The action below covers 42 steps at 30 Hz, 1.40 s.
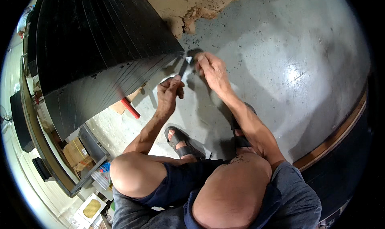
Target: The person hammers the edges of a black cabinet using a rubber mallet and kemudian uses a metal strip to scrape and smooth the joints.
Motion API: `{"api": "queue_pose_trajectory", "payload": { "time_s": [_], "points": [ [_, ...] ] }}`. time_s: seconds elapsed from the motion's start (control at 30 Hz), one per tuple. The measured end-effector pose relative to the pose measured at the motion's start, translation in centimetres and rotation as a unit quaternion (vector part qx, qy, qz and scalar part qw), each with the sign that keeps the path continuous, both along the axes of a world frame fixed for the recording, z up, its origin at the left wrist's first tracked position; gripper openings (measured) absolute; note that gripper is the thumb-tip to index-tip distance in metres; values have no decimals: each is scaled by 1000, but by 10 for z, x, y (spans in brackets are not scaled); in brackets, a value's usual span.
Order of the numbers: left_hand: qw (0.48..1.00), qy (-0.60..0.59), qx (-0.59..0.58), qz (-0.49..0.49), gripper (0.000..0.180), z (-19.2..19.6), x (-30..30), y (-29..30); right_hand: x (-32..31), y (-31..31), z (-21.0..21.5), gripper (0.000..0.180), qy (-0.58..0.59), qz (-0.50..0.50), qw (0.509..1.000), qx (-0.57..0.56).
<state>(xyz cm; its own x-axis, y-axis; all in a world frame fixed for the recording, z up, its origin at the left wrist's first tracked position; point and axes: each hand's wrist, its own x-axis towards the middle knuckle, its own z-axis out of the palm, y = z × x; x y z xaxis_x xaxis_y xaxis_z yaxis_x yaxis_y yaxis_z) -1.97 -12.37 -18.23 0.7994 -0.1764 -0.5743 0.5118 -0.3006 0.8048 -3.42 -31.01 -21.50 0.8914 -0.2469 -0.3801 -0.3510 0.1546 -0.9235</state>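
My left hand (170, 90) is closed round the lower end of a dark, narrow flat strip (183, 70) that slants up to the right. A small white piece (189, 59) shows at the strip's upper end. Beside that end my right hand (212, 70) is closed, thumb against fingers; what it grips is blurred and I cannot make it out. Both hands are next to the near right corner of a large stack of black sheets or panels (92, 32). A red handle (130, 108) shows by the stack's near side, its upper part blurred.
Grey floor (288, 44) spreads to the right, with dark crumbs near the stack. Torn brown paper (200, 14) lies beyond. Left stand a long bench-like frame (34, 121) and a cardboard box (75, 151). A dark wood-edged panel (333, 139) borders the right. My sandalled feet are below.
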Motion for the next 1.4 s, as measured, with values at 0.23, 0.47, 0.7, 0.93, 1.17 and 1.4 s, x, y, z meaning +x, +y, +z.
{"api": "queue_pose_trajectory", "payload": {
  "time_s": [0.23, 0.47, 0.7, 0.93, 1.17, 1.4],
  "points": [
    [999, -4, 36, 35, 40, -4, -1, 28, 15, 18, 34, 66, -274, 51, 943, -180],
    [989, -123, 54, -59, 47, -9, -9, 46, -45, 26, 69, 66, -451, 102, 881, -96],
    [999, -47, -9, -14, 45, 6, -20, 40, 82, 12, 146, 73, -623, 13, 765, -164],
    [997, 37, 64, -5, 44, 29, -17, 37, 80, 12, 63, 53, -521, 12, 845, -122],
    [998, 46, 33, -40, 42, 34, -27, 33, 43, -20, 80, 55, -417, 31, 893, -169],
    [997, 42, 19, -66, 42, 38, -26, 23, 73, -4, 173, 55, -565, 6, 811, -152]
  ]
}}
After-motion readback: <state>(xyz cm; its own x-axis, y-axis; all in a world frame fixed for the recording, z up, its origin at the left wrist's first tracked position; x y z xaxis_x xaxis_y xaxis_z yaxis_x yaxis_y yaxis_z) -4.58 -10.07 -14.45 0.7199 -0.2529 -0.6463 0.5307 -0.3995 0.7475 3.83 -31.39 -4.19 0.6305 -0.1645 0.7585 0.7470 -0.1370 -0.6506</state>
